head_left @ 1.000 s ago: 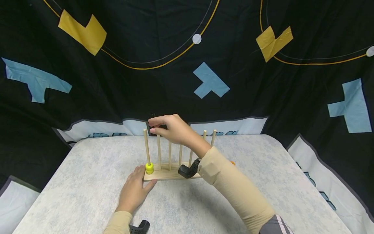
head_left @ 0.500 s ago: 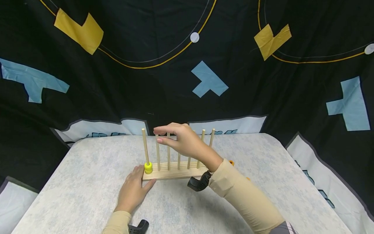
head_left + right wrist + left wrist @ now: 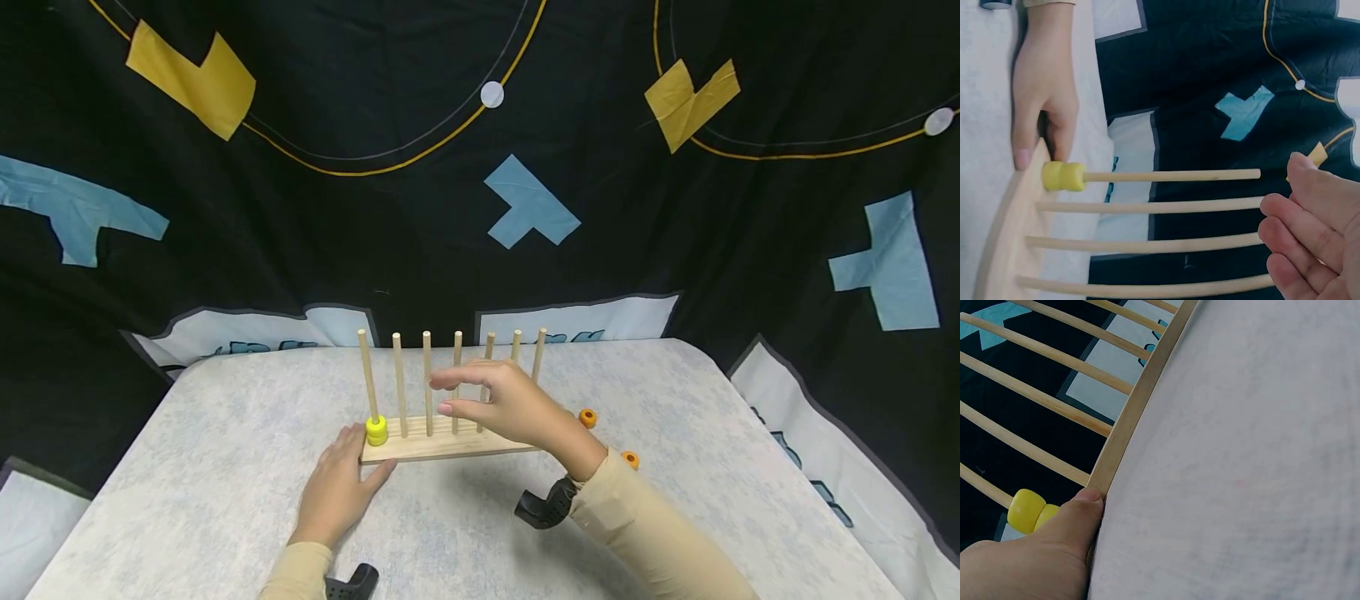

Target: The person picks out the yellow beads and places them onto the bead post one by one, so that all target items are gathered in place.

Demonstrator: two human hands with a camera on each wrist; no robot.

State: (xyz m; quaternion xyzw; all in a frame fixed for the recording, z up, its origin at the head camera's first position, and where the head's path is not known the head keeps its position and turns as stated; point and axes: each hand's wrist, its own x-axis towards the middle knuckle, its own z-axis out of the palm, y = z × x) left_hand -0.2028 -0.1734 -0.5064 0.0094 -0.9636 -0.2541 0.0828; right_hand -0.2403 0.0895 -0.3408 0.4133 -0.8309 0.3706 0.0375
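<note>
A wooden peg rack with several upright pegs stands on the table. Two yellow beads are stacked at the foot of its leftmost peg. My left hand grips the left end of the rack's base; the thumb lies along the front edge and the other fingers are round the far side. In front of the pegs my right hand hovers with thumb and fingers apart and nothing between them. From the right wrist, its fingertips show beside the peg tops.
Two orange beads lie on the table right of the rack, one farther back and one nearer, close to the right sleeve. A dark cloth with taped shapes hangs behind the table.
My right hand has moved right and down from above the left pegs, holding nothing throughout. More of the pegs and both orange beads now show. The left hand stays on the base.
</note>
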